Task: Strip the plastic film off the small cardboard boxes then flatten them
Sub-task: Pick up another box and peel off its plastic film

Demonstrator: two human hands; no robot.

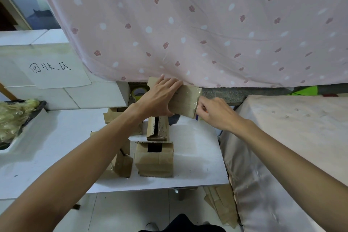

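Note:
A small brown cardboard box [187, 100] wrapped in shiny plastic film is held up above the white table [197, 156]. My left hand [160, 98] grips its left side, fingers over the top and thumb underneath. My right hand [214, 112] is at the box's right end, fingers curled and pinching the film at the edge. Below, several more small boxes stand on the table: a wide one [154, 158] in front, a narrow upright one [157, 128] behind it, and others [122, 162] partly hidden by my left forearm.
A pink patterned cloth [207, 24] hangs close behind the held box. A roll of tape [138, 92] sits at the back. White boxes with a handwritten paper label [56, 73] stand left. A covered surface [291, 137] lies right, with flattened cardboard [222, 205] on the floor beside it.

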